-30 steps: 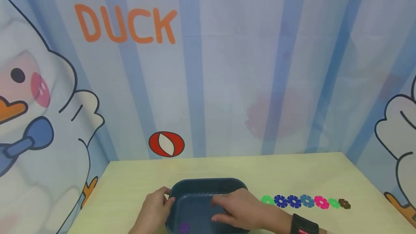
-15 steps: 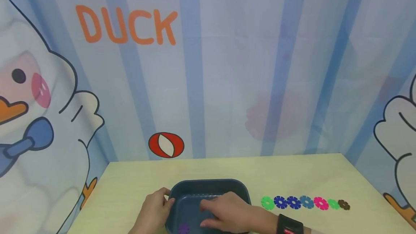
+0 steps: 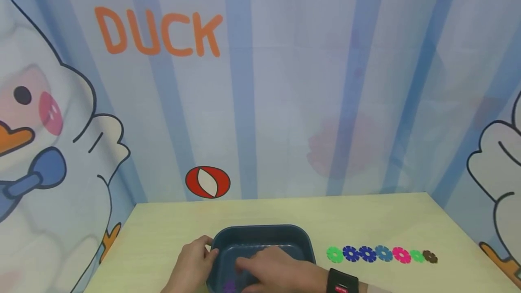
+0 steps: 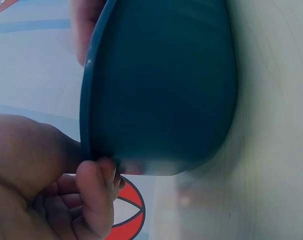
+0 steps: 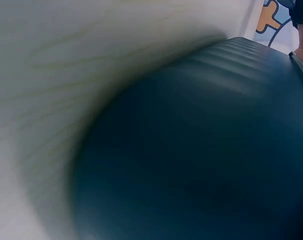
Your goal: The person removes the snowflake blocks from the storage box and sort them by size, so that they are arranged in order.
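A dark blue plastic tray (image 3: 260, 229) with raised walls stands on the table's near side. My left hand (image 3: 190, 263) grips its left rim, thumb on one side and fingers on the other; the left wrist view shows this hand (image 4: 51, 185) close up at the rim. Inside the tray lies a purple snowflake disc (image 3: 229, 285). My right hand (image 3: 277, 268) reaches over the tray, index finger and thumb apart, just right of that disc, with nothing visible between them. In the right wrist view the tray's outer wall (image 5: 191, 150) hides the fingers.
Right of the tray runs a row of several snowflake discs: light green (image 3: 335, 254), dark blue (image 3: 351, 253), light blue (image 3: 384, 253), pink (image 3: 401, 255) and brown (image 3: 429, 257) among them. A duck-printed curtain (image 3: 285, 103) hangs behind the pale table (image 3: 171, 220).
My right hand has moved left across the tray toward the purple snowflake disc. The left hand, the tray and the row of discs have stayed in place.
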Demonstrator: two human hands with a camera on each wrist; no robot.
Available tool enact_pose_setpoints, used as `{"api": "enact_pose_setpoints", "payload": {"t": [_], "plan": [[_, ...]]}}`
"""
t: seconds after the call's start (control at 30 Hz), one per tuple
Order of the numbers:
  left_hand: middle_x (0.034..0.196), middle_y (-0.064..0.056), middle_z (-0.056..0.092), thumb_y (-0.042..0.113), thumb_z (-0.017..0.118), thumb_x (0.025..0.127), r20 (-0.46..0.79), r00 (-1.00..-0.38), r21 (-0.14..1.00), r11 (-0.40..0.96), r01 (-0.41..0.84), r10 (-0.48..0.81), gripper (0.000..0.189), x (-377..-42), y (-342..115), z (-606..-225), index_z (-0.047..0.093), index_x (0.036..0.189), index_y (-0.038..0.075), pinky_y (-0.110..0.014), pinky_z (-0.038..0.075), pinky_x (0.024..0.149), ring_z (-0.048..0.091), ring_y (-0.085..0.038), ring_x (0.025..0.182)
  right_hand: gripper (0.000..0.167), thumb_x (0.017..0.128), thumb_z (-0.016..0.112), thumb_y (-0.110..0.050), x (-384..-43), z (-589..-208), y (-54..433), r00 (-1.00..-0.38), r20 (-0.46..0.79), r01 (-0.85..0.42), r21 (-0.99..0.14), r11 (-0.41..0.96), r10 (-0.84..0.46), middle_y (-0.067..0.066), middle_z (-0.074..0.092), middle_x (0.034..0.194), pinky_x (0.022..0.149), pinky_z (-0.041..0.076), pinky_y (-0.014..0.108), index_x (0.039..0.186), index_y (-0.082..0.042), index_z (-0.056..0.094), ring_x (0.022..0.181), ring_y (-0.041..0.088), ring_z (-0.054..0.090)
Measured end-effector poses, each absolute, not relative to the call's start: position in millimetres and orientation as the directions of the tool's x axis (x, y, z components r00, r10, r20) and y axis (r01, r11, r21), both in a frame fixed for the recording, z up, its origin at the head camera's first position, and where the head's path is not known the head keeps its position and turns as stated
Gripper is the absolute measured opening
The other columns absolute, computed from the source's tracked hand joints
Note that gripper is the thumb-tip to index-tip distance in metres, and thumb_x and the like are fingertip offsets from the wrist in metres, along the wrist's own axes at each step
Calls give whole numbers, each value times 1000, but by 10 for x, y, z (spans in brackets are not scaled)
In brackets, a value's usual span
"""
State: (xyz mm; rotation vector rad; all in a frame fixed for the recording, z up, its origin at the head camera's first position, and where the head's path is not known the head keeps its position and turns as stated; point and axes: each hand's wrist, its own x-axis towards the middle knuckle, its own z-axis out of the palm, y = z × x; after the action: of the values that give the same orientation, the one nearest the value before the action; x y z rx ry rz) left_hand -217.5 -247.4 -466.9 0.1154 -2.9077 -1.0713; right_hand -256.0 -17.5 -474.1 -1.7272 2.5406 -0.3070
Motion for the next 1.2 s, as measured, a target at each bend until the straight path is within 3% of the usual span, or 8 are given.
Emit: {"api": "enact_pose_setpoints", "payload": {"t": [0.37, 0.67, 0.97, 1.2], "plan": [[70, -1, 62, 10, 72, 100, 13, -996, 648, 759, -55, -83, 24, -2174, -2463, -4662, 69, 116, -7, -31, 47, 55, 56, -14, 61, 38, 98, 74, -47, -2606, -4821, -364, -384, -29, -899, -217, 381, -923, -18, 55, 69, 59, 40, 14, 130, -30, 62, 58, -7, 46], [72, -1, 63, 10, 71, 100, -2, -996, 645, 761, -68, -88, 24, -2174, -2469, -4657, 69, 117, -7, -31, 48, 58, 57, -15, 64, 38, 101, 73, -43, -2616, -4885, -441, -372, -99, -900, -203, 384, -923, -19, 72, 101, 71, 47, 13, 134, -30, 61, 74, -11, 55], [70, 0, 61, 9, 71, 100, 21, -997, 653, 756, -41, -72, 22, -2162, -2499, -4676, 70, 116, -6, -31, 45, 54, 55, -14, 61, 29, 104, 67, -43, -2602, -4874, -525, -306, -112, -930, -177, 322, -945, -19, 56, 76, 61, 40, 13, 127, -26, 58, 61, -7, 48], [71, 0, 61, 9, 71, 99, 34, -998, 656, 755, -24, -61, 21, -2161, -2491, -4670, 71, 115, -6, -30, 45, 53, 55, -14, 61, 29, 104, 67, -44, -2590, -4823, -596, -278, -111, -950, -116, 290, -954, -19, 60, 81, 60, 41, 13, 124, -26, 57, 62, -9, 48]]}}
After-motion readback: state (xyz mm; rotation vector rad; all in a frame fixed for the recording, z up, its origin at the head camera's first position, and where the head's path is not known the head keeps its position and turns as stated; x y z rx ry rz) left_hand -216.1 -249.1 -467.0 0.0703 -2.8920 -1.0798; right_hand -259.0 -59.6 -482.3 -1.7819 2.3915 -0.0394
